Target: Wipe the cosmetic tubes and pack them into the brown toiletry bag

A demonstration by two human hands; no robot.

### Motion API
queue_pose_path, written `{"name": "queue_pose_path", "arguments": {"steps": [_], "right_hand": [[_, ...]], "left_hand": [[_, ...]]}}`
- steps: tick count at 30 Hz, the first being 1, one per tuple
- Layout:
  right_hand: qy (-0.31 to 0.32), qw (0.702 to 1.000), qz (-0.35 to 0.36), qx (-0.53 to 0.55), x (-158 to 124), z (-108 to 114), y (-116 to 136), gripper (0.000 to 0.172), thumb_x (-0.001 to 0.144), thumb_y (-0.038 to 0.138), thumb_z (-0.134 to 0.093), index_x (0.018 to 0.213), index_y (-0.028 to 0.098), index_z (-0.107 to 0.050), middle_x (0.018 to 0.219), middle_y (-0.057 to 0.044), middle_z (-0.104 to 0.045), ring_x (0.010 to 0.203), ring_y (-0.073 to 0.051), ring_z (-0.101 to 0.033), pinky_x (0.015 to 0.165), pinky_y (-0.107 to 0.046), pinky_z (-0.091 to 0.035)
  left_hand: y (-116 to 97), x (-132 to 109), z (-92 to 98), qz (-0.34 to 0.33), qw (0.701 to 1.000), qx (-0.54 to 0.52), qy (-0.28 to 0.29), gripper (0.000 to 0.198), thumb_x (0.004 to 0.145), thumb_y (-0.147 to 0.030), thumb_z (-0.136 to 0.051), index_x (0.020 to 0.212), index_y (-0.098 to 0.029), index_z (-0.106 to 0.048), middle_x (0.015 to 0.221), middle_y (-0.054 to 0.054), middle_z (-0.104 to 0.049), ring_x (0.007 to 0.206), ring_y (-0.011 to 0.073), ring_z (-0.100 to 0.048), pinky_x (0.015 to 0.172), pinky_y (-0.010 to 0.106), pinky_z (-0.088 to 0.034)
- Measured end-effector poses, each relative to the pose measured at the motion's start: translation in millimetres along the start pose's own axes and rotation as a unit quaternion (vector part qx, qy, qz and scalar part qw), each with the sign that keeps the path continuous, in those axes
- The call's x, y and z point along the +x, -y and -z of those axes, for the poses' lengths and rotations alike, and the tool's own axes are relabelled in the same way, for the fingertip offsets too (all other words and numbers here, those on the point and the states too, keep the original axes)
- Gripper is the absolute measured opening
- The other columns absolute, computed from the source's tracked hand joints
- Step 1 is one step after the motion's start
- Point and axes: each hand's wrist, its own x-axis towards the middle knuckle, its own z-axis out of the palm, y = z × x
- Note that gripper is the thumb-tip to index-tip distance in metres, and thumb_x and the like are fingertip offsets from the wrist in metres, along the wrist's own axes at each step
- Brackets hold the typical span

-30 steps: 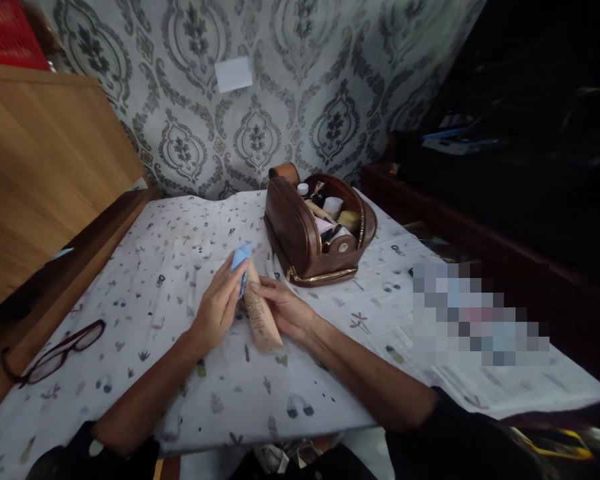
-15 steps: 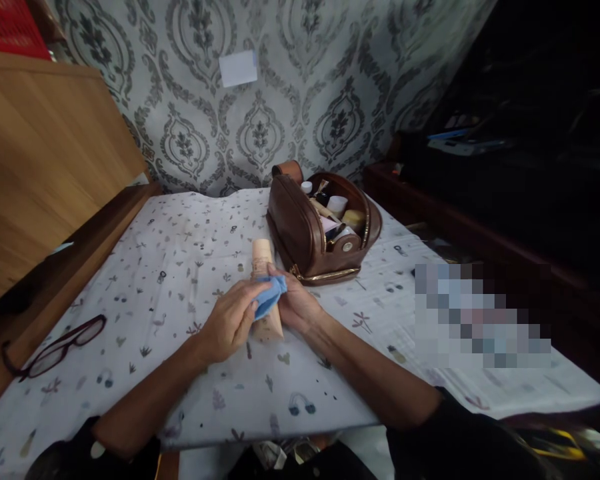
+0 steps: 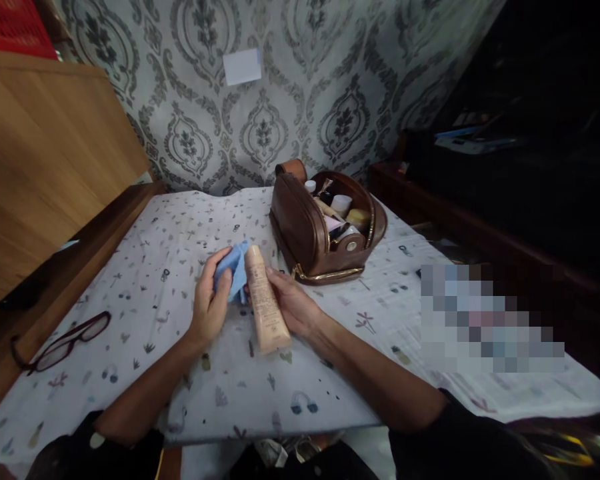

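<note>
A patterned wall (image 3: 290, 100) fills the top of the frame behind a surface (image 3: 145, 287) spread with a white, printed cover, while a wooden cabinet (image 3: 55, 127) stands at the upper left. Right of center, a brown bag (image 3: 300, 220) sits with its top unzipped, a white jar (image 3: 341, 203) and other small containers showing inside. In the middle of the frame, a person in dark sleeves works with both hands: the right hand (image 3: 295, 303) grips a beige tube (image 3: 266, 300) from its right side, the left hand (image 3: 210, 297) a crumpled blue cloth (image 3: 237, 267). The tube leans with its narrow end toward the wall and its wide, flat end toward the person; whether that end touches the cover is unclear. The cloth is bunched at the tube's narrow end, though contact cannot be confirmed. Folded out at the lower left lies a pair of glasses (image 3: 70, 340), well apart from the hands. The handling appears to be midway: the tube is out in the open and the cloth at the ready, but neither has been put down, and the bag is not yet closed.
</note>
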Motion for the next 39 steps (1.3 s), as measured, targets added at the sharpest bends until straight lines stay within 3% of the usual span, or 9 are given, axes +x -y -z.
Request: {"name": "queue_pose_path", "arguments": {"steps": [4,8,12,15,17,21,27,34,39], "right_hand": [[-0.016,0.999,0.027,-0.008,1.3,-1.0,-4.2,0.031,0.072,0.043,-0.086,0.085,0.020,-0.071,0.072,0.001,-0.073,0.066,-0.015,-0.067,0.068,-0.028,-0.057],[-0.041,0.998,0.057,-0.003,5.7,4.7,-0.3,0.034,0.067,0.044,-0.089,0.083,0.020,-0.072,0.073,0.001,-0.073,0.068,-0.015,-0.066,0.070,-0.027,-0.055],[-0.055,0.996,0.069,0.007,8.5,11.3,7.5,0.042,0.057,0.048,-0.093,0.079,0.019,-0.071,0.069,0.002,-0.072,0.063,-0.015,-0.063,0.064,-0.028,-0.054],[-0.067,0.994,0.088,0.009,9.3,12.3,11.0,0.044,0.054,0.047,-0.095,0.075,0.019,-0.069,0.065,0.003,-0.069,0.060,-0.013,-0.060,0.059,-0.025,-0.052],[-0.068,0.993,0.095,0.008,9.1,10.8,11.9,0.044,0.053,0.046,-0.095,0.076,0.019,-0.069,0.063,0.004,-0.068,0.058,-0.013,-0.059,0.057,-0.025,-0.051],[-0.064,0.992,0.110,0.014,7.9,6.0,12.0,0.046,0.055,0.047,-0.094,0.080,0.020,-0.068,0.066,0.003,-0.069,0.058,-0.014,-0.060,0.059,-0.028,-0.052],[-0.058,0.989,0.135,0.008,3.5,-1.8,13.3,0.045,0.056,0.046,-0.094,0.080,0.022,-0.064,0.066,0.005,-0.066,0.059,-0.013,-0.059,0.064,-0.029,-0.052],[-0.064,0.981,0.183,-0.031,-2.8,-8.9,24.3,0.042,0.059,0.046,-0.091,0.086,0.023,-0.069,0.082,0.004,-0.066,0.077,-0.013,-0.058,0.074,-0.026,-0.048],[-0.074,0.976,0.181,-0.098,-3.2,-6.8,23.7,0.044,0.061,0.048,-0.088,0.094,0.024,-0.070,0.083,0.004,-0.063,0.077,-0.012,-0.055,0.062,-0.023,-0.042]], "left_hand": [[9.1,0.1,-4.0,-0.071,0.992,0.025,0.097,0.044,0.103,-0.035,-0.042,0.145,-0.024,-0.051,0.152,0.010,-0.051,0.141,0.0241,-0.046,0.119,0.040,-0.037],[12.8,-5.0,-8.3,-0.132,0.980,0.045,0.145,0.044,0.104,-0.025,-0.039,0.147,-0.025,-0.050,0.151,0.010,-0.051,0.141,0.0223,-0.046,0.118,0.041,-0.039],[7.5,-9.0,-9.5,-0.182,0.968,0.048,0.167,0.039,0.101,-0.019,-0.042,0.135,-0.024,-0.061,0.135,0.012,-0.062,0.125,0.0224,-0.058,0.107,0.041,-0.048],[0.2,-10.6,-9.1,-0.185,0.962,0.042,0.195,0.031,0.099,-0.019,-0.045,0.119,-0.021,-0.069,0.106,0.010,-0.068,0.098,0.0196,-0.065,0.086,0.034,-0.054],[-4.1,-11.3,-9.0,-0.144,0.967,0.032,0.206,0.027,0.098,-0.020,-0.046,0.113,-0.020,-0.068,0.096,0.007,-0.067,0.088,0.0177,-0.064,0.078,0.031,-0.053],[-7.3,-13.1,-11.7,0.019,0.985,0.011,0.170,0.022,0.096,-0.029,-0.052,0.115,-0.020,-0.056,0.109,0.008,-0.066,0.101,0.0204,-0.063,0.090,0.033,-0.050],[-5.6,-12.3,-18.7,0.194,0.941,-0.124,0.249,0.041,0.088,-0.041,-0.061,0.121,-0.022,-0.044,0.097,0.003,-0.064,0.082,0.0166,-0.063,0.072,0.027,-0.051],[10.7,21.2,13.8,0.243,0.898,-0.189,0.316,0.037,0.078,-0.042,-0.074,0.105,-0.018,-0.064,0.088,0.001,-0.065,0.079,0.0160,-0.061,0.070,0.024,-0.048],[28.4,43.3,47.8,0.249,0.905,-0.138,0.316,0.040,0.073,-0.047,-0.078,0.099,-0.017,-0.072,0.089,0.004,-0.071,0.080,0.0195,-0.065,0.069,0.026,-0.050]]}}
